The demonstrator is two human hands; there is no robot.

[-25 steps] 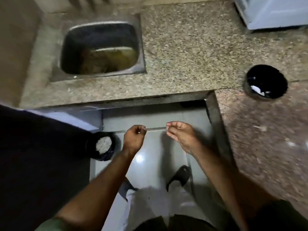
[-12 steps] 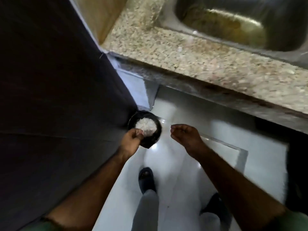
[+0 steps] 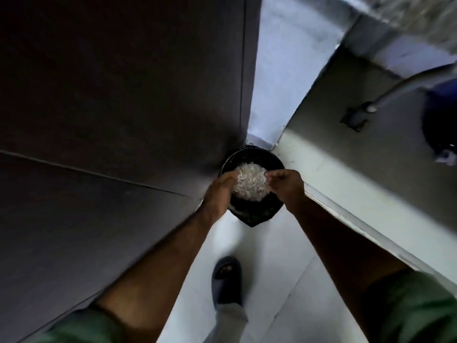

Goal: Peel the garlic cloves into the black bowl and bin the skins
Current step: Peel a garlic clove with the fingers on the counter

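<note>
So this is the skin-dumping part. The bin [image 3: 252,211] sits on the floor, tucked into the corner by the dark cabinet front [image 3: 123,120], and it's already heaped with pale garlic skins [image 3: 249,185]. Both hands hover right over that pile. The left hand [image 3: 220,191] is at the bin's left rim with fingers curled in, seemingly pinching a few wispy skins, though it's too blurry to be sure. The right hand [image 3: 284,183] is at the right rim, fingertips bunched together; can't tell if anything's actually in it.

My take on doing this bit well: get low and close over the bin's middle before letting go, because those papery bits are feather-light and will drift onto the floor. Rub fingertips together to shed the clingy ones. The heap is tall, so pressing it down a little might stop new skins sliding off.

The black bowl isn't in view here, nor any cloves.
</note>
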